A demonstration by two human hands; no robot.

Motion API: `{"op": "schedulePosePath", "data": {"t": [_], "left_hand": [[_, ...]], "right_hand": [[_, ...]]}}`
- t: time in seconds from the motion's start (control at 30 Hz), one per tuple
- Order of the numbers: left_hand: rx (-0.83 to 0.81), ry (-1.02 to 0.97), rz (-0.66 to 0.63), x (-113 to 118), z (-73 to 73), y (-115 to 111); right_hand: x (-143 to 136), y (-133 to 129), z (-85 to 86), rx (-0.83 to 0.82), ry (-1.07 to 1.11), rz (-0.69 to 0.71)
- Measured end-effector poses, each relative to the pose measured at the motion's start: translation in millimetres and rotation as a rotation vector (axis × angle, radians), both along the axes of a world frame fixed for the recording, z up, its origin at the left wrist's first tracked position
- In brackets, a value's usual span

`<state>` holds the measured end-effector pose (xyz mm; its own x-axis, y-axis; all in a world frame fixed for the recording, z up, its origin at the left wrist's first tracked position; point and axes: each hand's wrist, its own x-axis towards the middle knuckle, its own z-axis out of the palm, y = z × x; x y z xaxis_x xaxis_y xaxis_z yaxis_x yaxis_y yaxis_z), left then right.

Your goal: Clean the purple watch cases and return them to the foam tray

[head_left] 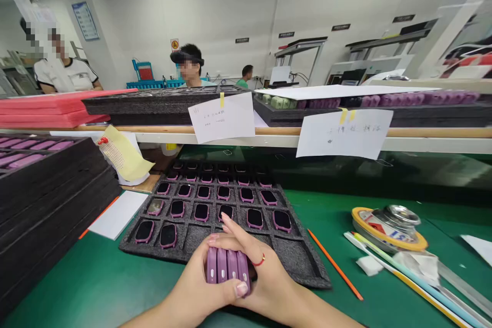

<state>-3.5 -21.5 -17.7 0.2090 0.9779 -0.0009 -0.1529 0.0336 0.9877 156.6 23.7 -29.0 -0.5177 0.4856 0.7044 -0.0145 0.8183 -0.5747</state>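
Several purple smartwatch cases [227, 265] stand side by side in a row between my two hands. My left hand [205, 284] is closed around their left side, its thumb across the near face. My right hand [265, 269] cups the right side, with its fingers reaching over the far side. Just beyond my hands lies a black foam tray [300, 256] with square pockets. Many pockets hold purple watches with dark screens, such as one watch [168, 236] in the near row. Some near-row pockets beside my hands show bare foam.
Stacked black foam trays [49, 205] rise at the left. To the right are an orange stick [334, 265], a round tin [395, 218], a toothbrush [384, 261] and tape. A shelf [277, 138] with more trays and paper notes crosses above. Other people are beyond it.
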Motion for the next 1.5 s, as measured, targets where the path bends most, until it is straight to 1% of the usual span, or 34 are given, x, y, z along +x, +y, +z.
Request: {"op": "schedulePosePath", "data": {"t": [0.13, 0.27, 0.37, 0.47, 0.67, 0.8, 0.93, 1.0, 1.1, 1.17, 1.27, 1.33, 1.4, 1.5], "left_hand": [[-0.009, 0.007, 0.008, 0.3, 4.6, -1.2], [-0.04, -0.029, -0.028, -0.7, 8.4, -2.7], [-0.042, -0.051, -0.035, -1.3, 8.0, -2.8], [-0.018, -0.02, -0.041, -2.1, 7.0, -2.5], [-0.031, -0.034, -0.096, -4.0, 11.0, -2.9], [-0.013, -0.028, -0.072, -1.1, 11.8, -3.6], [-0.021, 0.021, -0.022, 2.6, 15.1, -3.3], [0.029, 0.07, 0.004, 2.2, 17.1, -3.4], [0.176, 0.182, 0.05, -1.7, 17.3, -4.8], [0.257, 0.217, 0.034, -5.1, 15.6, -6.1], [0.348, 0.202, -0.026, -8.2, 13.4, -7.4], [0.42, 0.202, -0.043, -8.5, 13.4, -7.1], [0.489, 0.216, -0.057, -8.2, 14.4, -5.9], [0.593, 0.25, -0.053, -8.5, 16.3, -3.6]], "right_hand": [[-2.5, 0.6, 1.7, 0.013, 0.017, 0.009], [-2.1, 0.6, 2.0, 0.034, 0.004, 0.008], [-0.9, 1.0, 0.4, 0.046, -0.014, 0.005], [-0.3, 1.8, 0.3, 0.067, -0.023, 0.0], [-0.7, -0.5, 7.8, 0.114, -0.027, -0.026], [0.6, -1.1, 6.6, 0.124, -0.049, -0.019], [2.1, -1.6, 3.0, 0.186, -0.102, -0.021], [2.9, -2.7, 4.7, 0.231, -0.124, -0.031], [5.8, -4.3, 12.7, 0.264, -0.126, -0.04], [9.0, -4.8, 19.5, 0.172, -0.071, -0.038], [13.2, -5.5, 26.2, -0.13, 0.091, -0.074], [13.3, -6.0, 26.8, -0.341, 0.173, -0.096], [10.9, -6.4, 25.6, -0.529, 0.175, -0.087], [5.6, -5.8, 23.3, -0.766, 0.106, -0.03]]}}
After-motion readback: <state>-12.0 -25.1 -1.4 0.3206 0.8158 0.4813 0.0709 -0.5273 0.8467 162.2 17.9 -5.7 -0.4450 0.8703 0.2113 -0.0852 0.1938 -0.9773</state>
